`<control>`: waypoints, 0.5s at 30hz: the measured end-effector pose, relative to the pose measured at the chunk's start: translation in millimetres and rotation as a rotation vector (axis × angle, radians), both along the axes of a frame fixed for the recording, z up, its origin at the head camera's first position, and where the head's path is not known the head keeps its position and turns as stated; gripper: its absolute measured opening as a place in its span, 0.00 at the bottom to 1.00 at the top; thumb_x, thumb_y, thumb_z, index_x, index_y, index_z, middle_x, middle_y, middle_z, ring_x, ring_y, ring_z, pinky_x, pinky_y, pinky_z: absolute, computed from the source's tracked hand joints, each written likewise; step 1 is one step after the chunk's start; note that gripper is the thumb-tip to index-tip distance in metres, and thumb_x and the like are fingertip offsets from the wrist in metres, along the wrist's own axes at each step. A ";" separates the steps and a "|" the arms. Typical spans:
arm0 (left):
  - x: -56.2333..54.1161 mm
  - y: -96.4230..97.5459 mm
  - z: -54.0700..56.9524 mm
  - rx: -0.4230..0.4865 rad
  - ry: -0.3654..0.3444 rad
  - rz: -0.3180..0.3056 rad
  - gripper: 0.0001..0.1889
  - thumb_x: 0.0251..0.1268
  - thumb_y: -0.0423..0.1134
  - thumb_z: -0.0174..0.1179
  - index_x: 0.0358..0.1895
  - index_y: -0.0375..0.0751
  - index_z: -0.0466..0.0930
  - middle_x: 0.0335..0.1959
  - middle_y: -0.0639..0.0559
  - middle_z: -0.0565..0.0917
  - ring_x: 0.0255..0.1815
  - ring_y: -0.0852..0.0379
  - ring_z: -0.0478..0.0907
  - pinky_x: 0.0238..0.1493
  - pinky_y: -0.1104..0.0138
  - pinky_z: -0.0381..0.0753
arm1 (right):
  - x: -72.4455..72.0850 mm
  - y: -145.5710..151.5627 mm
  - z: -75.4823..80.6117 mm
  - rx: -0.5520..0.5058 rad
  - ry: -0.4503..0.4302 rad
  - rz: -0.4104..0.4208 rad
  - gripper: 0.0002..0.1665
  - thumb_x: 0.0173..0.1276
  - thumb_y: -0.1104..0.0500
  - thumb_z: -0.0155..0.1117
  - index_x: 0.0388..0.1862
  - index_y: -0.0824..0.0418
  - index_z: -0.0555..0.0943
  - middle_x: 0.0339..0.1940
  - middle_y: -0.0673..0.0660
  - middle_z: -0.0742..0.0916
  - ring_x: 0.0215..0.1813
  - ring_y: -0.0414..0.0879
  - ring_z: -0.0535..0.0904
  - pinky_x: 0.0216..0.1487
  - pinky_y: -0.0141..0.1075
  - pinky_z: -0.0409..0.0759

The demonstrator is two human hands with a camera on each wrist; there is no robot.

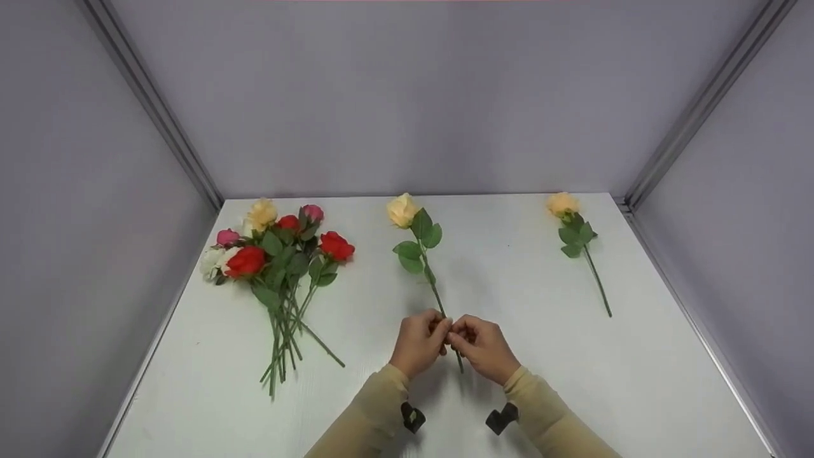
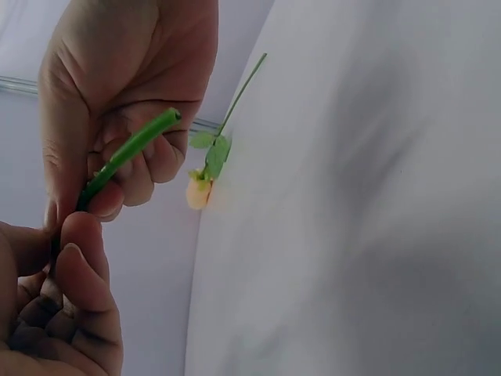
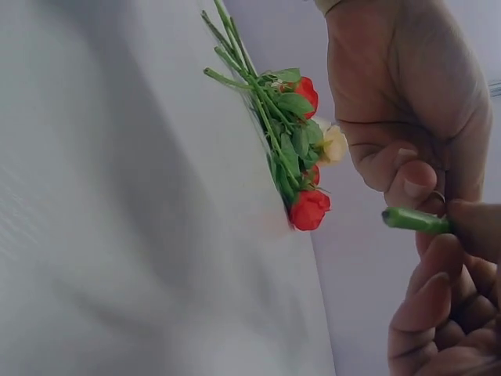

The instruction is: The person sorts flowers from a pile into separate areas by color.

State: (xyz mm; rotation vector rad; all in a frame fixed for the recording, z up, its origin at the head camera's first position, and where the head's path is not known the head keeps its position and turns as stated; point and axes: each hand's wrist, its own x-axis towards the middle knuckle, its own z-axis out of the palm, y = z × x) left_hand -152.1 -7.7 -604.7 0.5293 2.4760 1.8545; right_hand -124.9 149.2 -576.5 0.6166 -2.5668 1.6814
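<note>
A pale yellow rose with green leaves lies lengthwise ahead of me, its bloom toward the back edge. My left hand pinches its stem low down between thumb and fingers. Close beside it, my right hand pinches the same stem, and the fingertips of both hands nearly meet. The cut stem end sticks out past the fingers in the left wrist view. In the right wrist view, that green stem end points toward the camera. Where the fingers cover the stem, it is hidden.
On the left of the white table lies a pile of red, pink, white and yellow roses, stems toward me. A single orange-yellow rose lies at the right. Grey walls stand around the back and sides.
</note>
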 end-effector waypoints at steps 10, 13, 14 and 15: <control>-3.6 -13.8 6.2 -0.064 0.036 -0.022 0.08 0.71 0.39 0.56 0.32 0.43 0.80 0.21 0.56 0.79 0.17 0.65 0.75 0.20 0.70 0.75 | -12.4 14.4 -20.7 0.038 0.076 -0.033 0.03 0.69 0.66 0.60 0.34 0.65 0.80 0.23 0.56 0.82 0.21 0.41 0.73 0.22 0.31 0.72; -6.6 -29.2 6.9 -0.119 0.049 0.017 0.08 0.71 0.40 0.56 0.33 0.45 0.80 0.21 0.59 0.79 0.20 0.65 0.75 0.22 0.70 0.75 | -19.6 32.1 -31.2 0.053 0.087 -0.080 0.03 0.69 0.64 0.61 0.35 0.63 0.80 0.23 0.52 0.82 0.23 0.41 0.74 0.22 0.31 0.74; -8.1 -36.2 6.8 -0.143 0.052 0.039 0.08 0.70 0.40 0.57 0.33 0.45 0.80 0.21 0.59 0.79 0.21 0.65 0.75 0.22 0.70 0.75 | -21.1 39.0 -31.7 0.054 0.086 -0.099 0.04 0.69 0.63 0.62 0.35 0.62 0.81 0.24 0.51 0.82 0.23 0.41 0.75 0.23 0.31 0.74; -9.7 -44.1 6.5 -0.170 0.061 0.067 0.07 0.70 0.40 0.57 0.32 0.45 0.80 0.21 0.59 0.78 0.21 0.64 0.74 0.23 0.69 0.75 | -23.0 46.4 -31.8 0.060 0.084 -0.122 0.03 0.69 0.62 0.63 0.35 0.61 0.81 0.24 0.50 0.82 0.24 0.41 0.76 0.23 0.31 0.75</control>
